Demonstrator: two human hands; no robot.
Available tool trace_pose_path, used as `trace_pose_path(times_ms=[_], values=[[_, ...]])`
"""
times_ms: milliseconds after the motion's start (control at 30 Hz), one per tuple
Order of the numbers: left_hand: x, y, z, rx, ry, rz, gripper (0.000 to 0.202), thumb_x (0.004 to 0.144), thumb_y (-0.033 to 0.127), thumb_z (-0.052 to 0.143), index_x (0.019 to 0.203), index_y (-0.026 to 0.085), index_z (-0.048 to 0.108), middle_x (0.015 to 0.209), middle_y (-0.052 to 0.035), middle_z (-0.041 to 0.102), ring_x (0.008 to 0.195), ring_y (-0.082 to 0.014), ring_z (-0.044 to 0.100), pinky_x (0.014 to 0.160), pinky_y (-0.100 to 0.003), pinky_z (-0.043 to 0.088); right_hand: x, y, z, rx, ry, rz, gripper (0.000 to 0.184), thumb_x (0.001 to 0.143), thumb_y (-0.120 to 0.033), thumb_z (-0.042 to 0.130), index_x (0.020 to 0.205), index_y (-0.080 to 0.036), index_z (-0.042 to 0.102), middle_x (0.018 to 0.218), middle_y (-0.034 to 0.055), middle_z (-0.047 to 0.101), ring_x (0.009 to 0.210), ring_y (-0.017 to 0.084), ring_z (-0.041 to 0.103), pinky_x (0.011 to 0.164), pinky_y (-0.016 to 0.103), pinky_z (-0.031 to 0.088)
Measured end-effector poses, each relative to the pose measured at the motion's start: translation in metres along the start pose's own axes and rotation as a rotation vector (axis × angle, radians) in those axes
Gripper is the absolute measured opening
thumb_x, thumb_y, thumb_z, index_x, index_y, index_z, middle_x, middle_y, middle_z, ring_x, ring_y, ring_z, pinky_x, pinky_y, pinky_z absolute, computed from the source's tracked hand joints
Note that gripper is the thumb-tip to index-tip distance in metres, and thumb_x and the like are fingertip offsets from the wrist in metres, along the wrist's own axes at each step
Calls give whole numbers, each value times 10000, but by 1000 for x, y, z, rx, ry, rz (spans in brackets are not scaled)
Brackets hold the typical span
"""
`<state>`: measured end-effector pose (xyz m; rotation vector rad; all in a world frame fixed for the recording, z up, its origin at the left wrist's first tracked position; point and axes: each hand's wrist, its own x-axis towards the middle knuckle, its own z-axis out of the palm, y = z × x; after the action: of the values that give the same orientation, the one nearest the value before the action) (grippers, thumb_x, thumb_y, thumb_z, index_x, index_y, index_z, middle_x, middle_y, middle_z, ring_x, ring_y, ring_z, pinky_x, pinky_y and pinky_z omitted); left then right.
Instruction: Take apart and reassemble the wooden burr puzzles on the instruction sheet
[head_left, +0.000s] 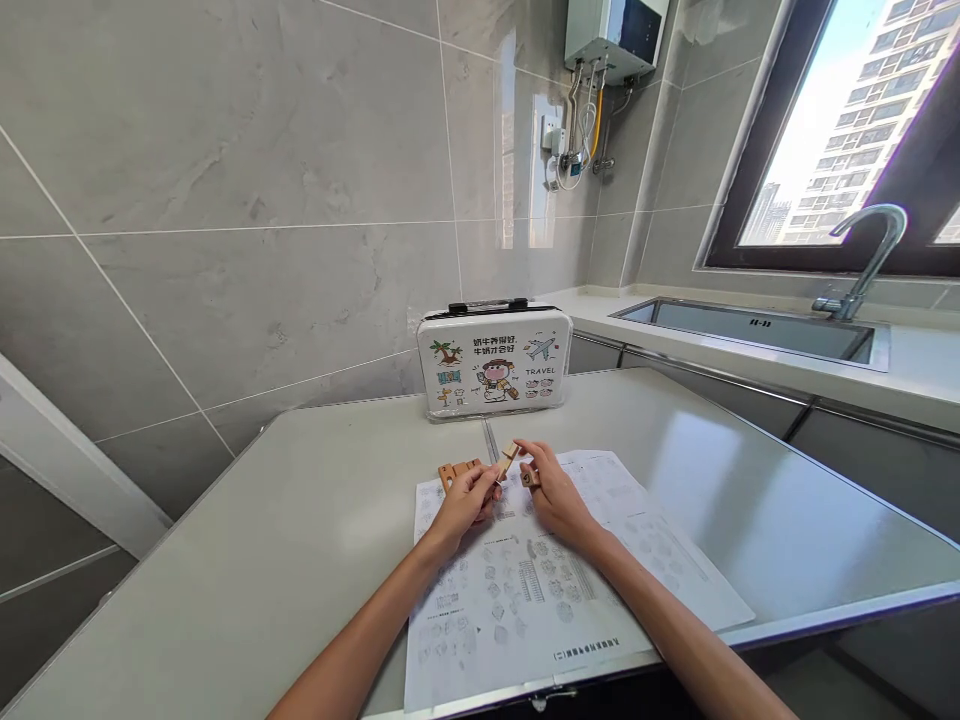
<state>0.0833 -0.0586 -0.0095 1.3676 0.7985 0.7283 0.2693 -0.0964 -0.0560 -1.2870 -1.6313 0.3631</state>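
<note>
My left hand (466,503) is closed, pinching a pale notched wooden piece (509,456) between thumb and fingers above the printed sheet (517,620). My right hand (556,495) reaches in from the other side, its index fingertip at the upper end of that piece. Under its curled fingers sits a second, darker wooden block (529,479), which seems gripped there. Just behind my left hand, more brown wooden pieces (454,471) with cut-outs lie at the sheet's far edge; the hand partly hides them. The sheet carries small diagrams, too fine to read.
A white carry case (496,362) with cartoon prints stands upright at the back of the pale table (315,560), near the tiled wall. To the right are a counter with a sink (750,325) and a faucet (870,260). A water heater (615,40) hangs in the corner.
</note>
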Motion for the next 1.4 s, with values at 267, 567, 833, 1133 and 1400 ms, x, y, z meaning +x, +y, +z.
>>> trace_pose_path(times_ms=[267,567,833,1133,1400], values=[[1,-1,0,-17,39,-1,519,815,662,702,941,167,612,767,19,606,422,-20,333,426,-207,176,9,7,1,344,105,398,347,905,-510,622,1076,-253,464,646,-83,438,568,159,409,560,276,345],[2,-2,2,-35,96,27,495,806,636,718,907,167,596,708,31,589,430,-25,315,427,-203,190,14,-13,-15,1058,-235,416,437,920,-638,632,1141,-264,584,760,-51,426,526,93,300,461,225,239],[6,-7,0,-34,110,43,488,813,628,717,920,166,603,707,34,584,438,-28,318,427,-202,203,12,-9,-15,1079,-332,469,450,932,-664,610,1102,-248,582,684,-85,312,502,84,153,451,217,150],[3,-3,3,-34,140,34,473,799,619,739,889,172,611,696,28,587,444,-36,345,426,-205,213,14,-10,-17,1151,-370,508,369,933,-601,608,1051,-251,604,698,-59,364,510,101,221,462,235,216],[4,-4,1,-7,124,53,482,814,640,713,865,178,584,702,30,575,450,-42,345,430,-211,204,11,-9,-14,1010,-313,400,377,913,-580,705,993,-226,605,783,-25,552,511,70,302,468,226,229]])
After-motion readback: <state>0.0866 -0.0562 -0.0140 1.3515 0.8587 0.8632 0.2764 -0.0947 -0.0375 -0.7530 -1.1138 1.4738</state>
